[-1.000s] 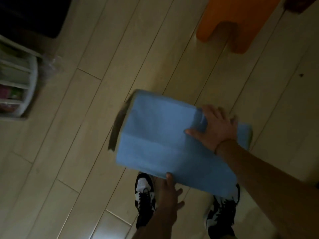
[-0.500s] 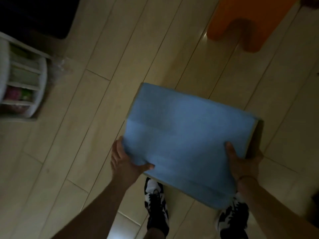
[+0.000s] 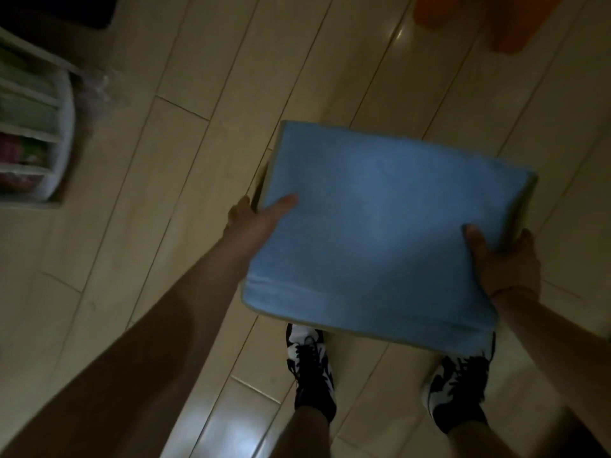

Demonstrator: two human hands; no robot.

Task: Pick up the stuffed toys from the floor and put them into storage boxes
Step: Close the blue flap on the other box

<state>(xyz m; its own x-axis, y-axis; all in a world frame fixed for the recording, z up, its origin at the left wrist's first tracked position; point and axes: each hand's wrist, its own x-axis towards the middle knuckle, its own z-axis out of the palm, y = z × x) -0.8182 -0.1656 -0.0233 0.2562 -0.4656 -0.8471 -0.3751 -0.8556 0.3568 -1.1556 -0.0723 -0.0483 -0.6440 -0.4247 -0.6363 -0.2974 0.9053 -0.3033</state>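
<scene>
Head camera looks straight down on a blue storage box (image 3: pixel 380 233), which is held in the air above the wooden floor (image 3: pixel 165 226), in front of the person's two shoes (image 3: pixel 312 368). Only its flat blue fabric face shows, with a pale trim along the edges, so I cannot tell whether this is a lid or the bottom, and no stuffed toy is visible anywhere in this view.

The left hand (image 3: pixel 254 219) holds the left edge, thumb lying on the blue face and the fingers going under the side. The right hand (image 3: pixel 506 259) grips the right near corner in the same way, thumb on top and fingers curled around the edge. Both hands are therefore clamped on the box.

I judge the box to be light and rather soft: the fabric face looks padded and the corners are rounded. It will probably bend if it is held by one side only, so a hold on two opposite edges, as now, seems the safest. The cloth should not slip easily.

A white shelf unit (image 3: pixel 36 133) stands at the left edge, well apart from the box, and an orange object (image 3: pixel 506 28) lies at the top, blurred.
</scene>
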